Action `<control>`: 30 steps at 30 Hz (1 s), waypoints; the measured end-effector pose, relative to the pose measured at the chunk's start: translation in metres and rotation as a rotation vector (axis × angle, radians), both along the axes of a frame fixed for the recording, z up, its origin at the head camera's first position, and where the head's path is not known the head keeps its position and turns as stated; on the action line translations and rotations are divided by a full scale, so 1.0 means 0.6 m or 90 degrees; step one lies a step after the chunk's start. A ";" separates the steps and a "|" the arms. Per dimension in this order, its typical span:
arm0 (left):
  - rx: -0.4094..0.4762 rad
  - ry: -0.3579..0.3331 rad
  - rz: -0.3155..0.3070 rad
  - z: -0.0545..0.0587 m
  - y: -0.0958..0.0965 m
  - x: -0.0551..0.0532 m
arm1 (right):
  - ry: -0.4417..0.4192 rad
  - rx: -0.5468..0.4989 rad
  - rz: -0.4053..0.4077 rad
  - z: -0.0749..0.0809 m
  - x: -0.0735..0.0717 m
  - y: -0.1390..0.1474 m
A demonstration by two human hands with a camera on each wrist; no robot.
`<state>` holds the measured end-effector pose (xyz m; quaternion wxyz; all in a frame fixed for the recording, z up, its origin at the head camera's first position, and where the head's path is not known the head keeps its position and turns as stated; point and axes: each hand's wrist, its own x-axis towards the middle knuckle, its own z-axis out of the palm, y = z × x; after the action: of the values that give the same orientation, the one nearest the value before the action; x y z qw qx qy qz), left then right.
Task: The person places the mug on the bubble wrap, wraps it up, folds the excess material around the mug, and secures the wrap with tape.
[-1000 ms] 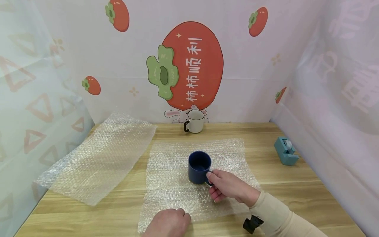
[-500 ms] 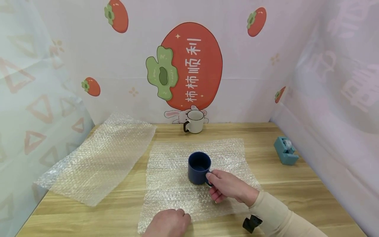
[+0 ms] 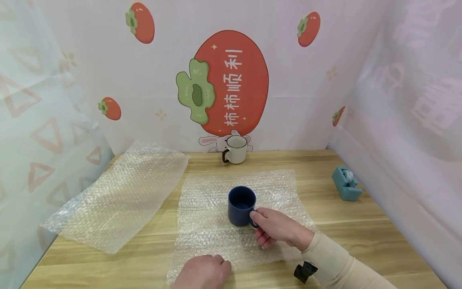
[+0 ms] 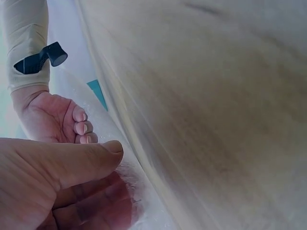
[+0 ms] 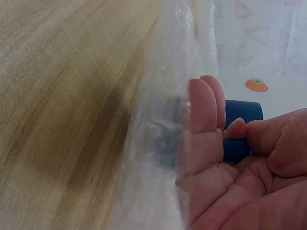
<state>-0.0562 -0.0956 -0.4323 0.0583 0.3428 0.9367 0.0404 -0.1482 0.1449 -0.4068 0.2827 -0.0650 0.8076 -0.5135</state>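
A dark blue mug (image 3: 239, 214) stands upright on a sheet of bubble wrap (image 3: 202, 224) spread on the wooden table. My right hand (image 3: 276, 228) pinches the mug's handle between thumb and index finger. The right wrist view shows the thumb against the blue mug (image 5: 236, 150), the other fingers extended along the wrap. At the wrap's near edge rests my left hand (image 3: 203, 273), holding nothing that shows. In the left wrist view, its thumb (image 4: 84, 163) lies straight and its fingers touch the wrap, their tips partly hidden.
A white mug (image 3: 237, 150) with a black handle stands at the table's back edge. Another bubble wrap sheet (image 3: 126, 192) lies on the left, overhanging the table's side. A teal tape dispenser (image 3: 346, 185) sits at the right. Printed curtains surround the table (image 3: 361, 257).
The head view has shifted slightly. Both hands and the blue mug stay in place relative to the table.
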 end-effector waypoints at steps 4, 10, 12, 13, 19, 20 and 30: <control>0.024 0.044 -0.001 0.000 -0.005 0.005 | -0.001 0.000 0.003 -0.001 0.000 0.000; 0.038 0.090 0.008 -0.001 -0.017 0.011 | -0.002 0.002 0.007 -0.002 0.001 0.000; 0.029 0.074 0.018 0.000 -0.024 0.012 | -0.002 0.003 0.008 -0.002 0.001 0.000; 0.024 0.069 0.024 0.000 -0.028 0.012 | -0.003 0.004 0.008 -0.002 0.001 0.000; 0.017 0.116 0.062 -0.001 -0.053 0.017 | -0.008 0.002 0.008 0.000 0.001 0.001; 0.017 0.124 0.070 -0.001 -0.057 0.019 | -0.008 0.001 0.008 0.001 0.000 0.001; -0.028 0.179 0.136 -0.004 -0.094 0.023 | 0.001 0.002 0.008 0.002 0.000 0.001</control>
<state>-0.0422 -0.1520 -0.4344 -0.0701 0.2421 0.9675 -0.0225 -0.1479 0.1457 -0.4058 0.2855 -0.0697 0.8083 -0.5102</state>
